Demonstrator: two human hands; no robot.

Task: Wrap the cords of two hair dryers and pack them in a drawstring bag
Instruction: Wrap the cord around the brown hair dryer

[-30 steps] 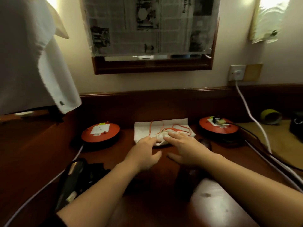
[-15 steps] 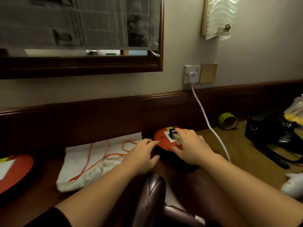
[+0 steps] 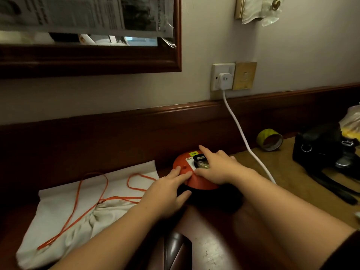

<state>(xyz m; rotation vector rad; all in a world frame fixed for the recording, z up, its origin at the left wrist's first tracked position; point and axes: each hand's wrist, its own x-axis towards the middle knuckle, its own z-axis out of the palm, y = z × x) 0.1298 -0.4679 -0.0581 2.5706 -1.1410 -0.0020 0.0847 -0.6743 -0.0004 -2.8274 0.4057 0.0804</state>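
An orange round socket reel [image 3: 183,164] sits against the dark wooden back rail, with a black plug [image 3: 199,158] stuck in its top. My right hand [image 3: 220,168] lies over the plug, thumb on the near side and index finger stretched past the far side, pinching it. The straight fingers of my left hand [image 3: 165,193] press on the reel's orange top. A white drawstring bag [image 3: 64,217] lies flat to the left, its orange drawstring [image 3: 93,191] looped loosely over it. A dark glossy body, probably a hair dryer [image 3: 177,248], shows at the bottom centre between my arms.
A white cable [image 3: 245,137] runs down from a wall plug [image 3: 225,80] behind my right arm. A yellow tape roll [image 3: 268,140], a black bag [image 3: 321,149] and a plastic bag [image 3: 350,123] sit on the right. A mirror frame [image 3: 97,59] hangs above.
Both hands left the drawstring bag and moved right to the orange reel as the view swung right. My right hand has closed over the black plug, and my left fingers now press the reel's top.
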